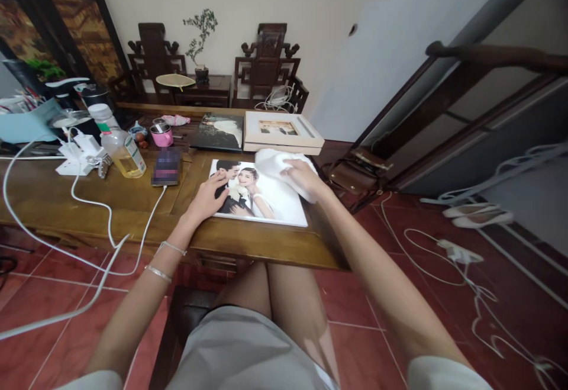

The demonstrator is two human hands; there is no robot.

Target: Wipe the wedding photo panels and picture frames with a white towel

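Note:
A flat wedding photo panel (284, 200) lies face up on the wooden table near its front edge. My left hand (212, 193) rests on the panel's left side, fingers stretched out over the picture and holding nothing. A white cloth (273, 162) is bunched in my right hand (304, 178) over the panel's upper right corner. Part of the cloth hangs toward the right edge, and the fingertips are partly hidden in it. Behind the panel lie a dark photo album (219, 131) and a cream framed picture box (284, 131), side by side.
On the table's left are a charging phone (167, 168), a bottle of yellow liquid (122, 147), a white power strip (80, 154), a pink cup (161, 134) and a blue container (26, 121). White cables trail over the front edge. A brown bag (357, 176) hangs at the right.

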